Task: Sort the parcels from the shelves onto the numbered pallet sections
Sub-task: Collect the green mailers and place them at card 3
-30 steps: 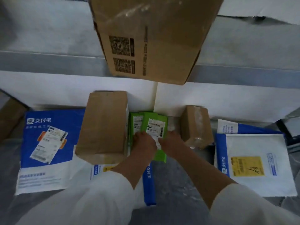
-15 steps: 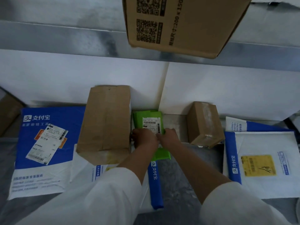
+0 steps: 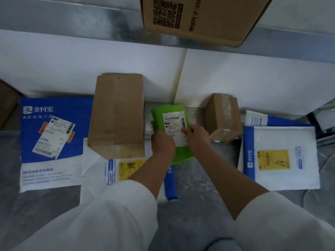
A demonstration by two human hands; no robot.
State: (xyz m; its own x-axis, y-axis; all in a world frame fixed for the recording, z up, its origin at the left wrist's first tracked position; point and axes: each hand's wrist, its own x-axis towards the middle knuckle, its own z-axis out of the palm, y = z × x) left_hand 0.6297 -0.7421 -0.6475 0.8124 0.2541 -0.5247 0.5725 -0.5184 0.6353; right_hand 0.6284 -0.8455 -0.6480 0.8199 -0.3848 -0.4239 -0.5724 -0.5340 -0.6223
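Head view: the left hand is curled over the lower left of the green parcel, and the right hand is closed on its right edge with the thumb laid across the white shipping label. The parcel is thus pinched from both sides at mid-frame. It lies on the grey shelf surface, in the gap between the tall brown carton on its left and the small taped carton on its right. A second green layer shows along its left edge; whether that is another packet cannot be told.

The step in hand is judged to be lifting the parcel out and reading its label. It would best be drawn straight toward the body so neither carton is nudged, with the thumb shifted off the print so the section number can be read.

Both forearms are extended forward from white sleeves and converge on the parcel, backs of the hands upward. Further out, a blue-and-white mailer lies at left, a white mailer with a yellow label at right, and a large carton overhangs at the top.
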